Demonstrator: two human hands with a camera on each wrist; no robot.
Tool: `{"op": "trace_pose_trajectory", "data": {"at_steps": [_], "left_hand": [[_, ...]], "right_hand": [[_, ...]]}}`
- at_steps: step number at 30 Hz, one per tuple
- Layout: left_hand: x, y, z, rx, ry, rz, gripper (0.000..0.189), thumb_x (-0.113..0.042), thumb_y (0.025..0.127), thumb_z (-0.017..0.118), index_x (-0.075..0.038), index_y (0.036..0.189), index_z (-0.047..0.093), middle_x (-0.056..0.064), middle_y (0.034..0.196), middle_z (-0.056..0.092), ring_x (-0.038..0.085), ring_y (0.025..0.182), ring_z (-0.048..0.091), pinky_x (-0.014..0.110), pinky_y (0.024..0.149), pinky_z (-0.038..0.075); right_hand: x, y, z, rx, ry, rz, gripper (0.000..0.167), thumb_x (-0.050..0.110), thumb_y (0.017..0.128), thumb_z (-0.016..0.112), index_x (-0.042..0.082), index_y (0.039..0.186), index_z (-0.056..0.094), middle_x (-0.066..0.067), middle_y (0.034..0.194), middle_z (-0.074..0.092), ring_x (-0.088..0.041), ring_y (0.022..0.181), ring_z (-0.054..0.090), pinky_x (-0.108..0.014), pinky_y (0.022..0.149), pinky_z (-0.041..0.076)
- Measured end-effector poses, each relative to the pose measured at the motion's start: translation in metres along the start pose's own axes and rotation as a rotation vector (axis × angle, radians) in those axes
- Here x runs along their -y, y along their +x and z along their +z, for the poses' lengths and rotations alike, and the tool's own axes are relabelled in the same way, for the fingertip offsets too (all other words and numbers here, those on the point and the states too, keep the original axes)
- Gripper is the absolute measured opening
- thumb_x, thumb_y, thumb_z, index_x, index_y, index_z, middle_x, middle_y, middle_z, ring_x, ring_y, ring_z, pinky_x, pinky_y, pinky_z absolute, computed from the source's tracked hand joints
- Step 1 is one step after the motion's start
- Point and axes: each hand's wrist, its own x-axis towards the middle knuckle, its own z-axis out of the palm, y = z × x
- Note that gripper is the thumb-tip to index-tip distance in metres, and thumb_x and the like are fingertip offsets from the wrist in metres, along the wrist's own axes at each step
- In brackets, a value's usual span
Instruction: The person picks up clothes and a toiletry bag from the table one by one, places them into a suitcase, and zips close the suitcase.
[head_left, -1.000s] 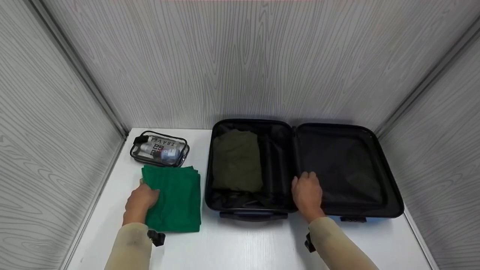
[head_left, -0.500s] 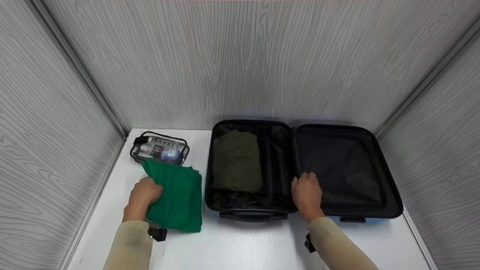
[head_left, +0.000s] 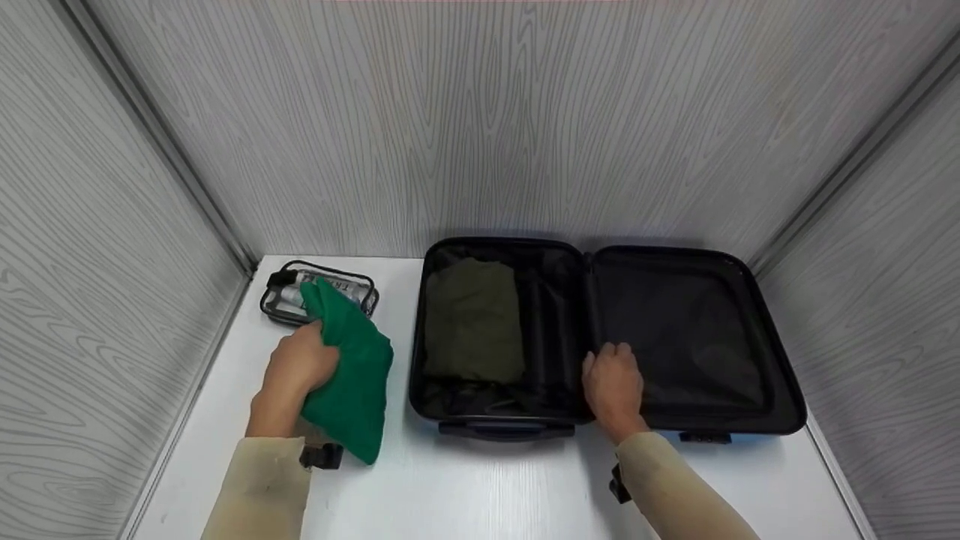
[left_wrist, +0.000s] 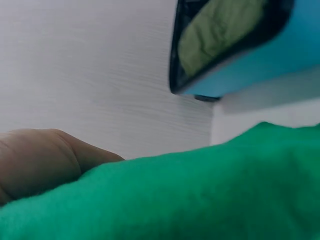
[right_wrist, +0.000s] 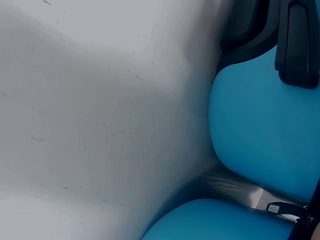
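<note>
A folded, bright-green fabric piece (head_left: 352, 382) is grasped between the thumb and fingers of the left hand (head_left: 301, 361) and is held tilted over the white tabletop (head_left: 480, 487), left of the open, blue hard-shell suitcase with black lining (head_left: 682, 330); a clear plastic pouch with black edging (head_left: 289, 295) is partly covered by it in the head view; the suitcase's middle edge is touched by the right hand (head_left: 615, 384), though whether its fingers are clenched there cannot be told; a folded olive-green garment (head_left: 474, 322) is held in the left half.
</note>
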Motion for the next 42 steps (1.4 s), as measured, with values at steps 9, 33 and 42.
{"op": "trace_pose_trajectory", "data": {"at_steps": [9,33,42], "left_hand": [[-0.035,-0.010,-0.021,-0.090,0.005,0.081,0.061,-0.014,0.103,0.045,0.014,0.156,0.036,0.042,0.142,0.054,0.059,0.125,0.058,0.071,0.101,0.048],[-0.130,0.005,-0.001,-0.160,-0.145,0.261,0.056,-0.017,0.105,0.050,0.004,0.157,0.044,0.031,0.148,0.057,0.050,0.129,0.059,0.060,0.109,0.047],[-0.157,0.026,0.032,-0.129,-0.266,0.330,0.050,-0.021,0.105,0.058,-0.002,0.150,0.053,0.026,0.142,0.063,0.044,0.128,0.061,0.056,0.109,0.048]], "right_hand": [[0.000,0.000,0.000,-0.054,-0.025,-0.039,0.032,0.015,0.098,0.074,-0.006,0.079,0.060,-0.021,0.077,0.056,-0.036,0.062,0.061,-0.048,0.053,0.057],[-0.002,-0.003,-0.003,-0.041,-0.013,-0.039,0.031,0.015,0.098,0.074,-0.005,0.080,0.060,-0.020,0.078,0.056,-0.036,0.063,0.061,-0.047,0.053,0.056],[-0.003,-0.003,-0.004,-0.052,-0.010,-0.046,0.031,0.013,0.098,0.075,-0.005,0.077,0.059,-0.019,0.075,0.054,-0.034,0.060,0.058,-0.047,0.052,0.055]]}}
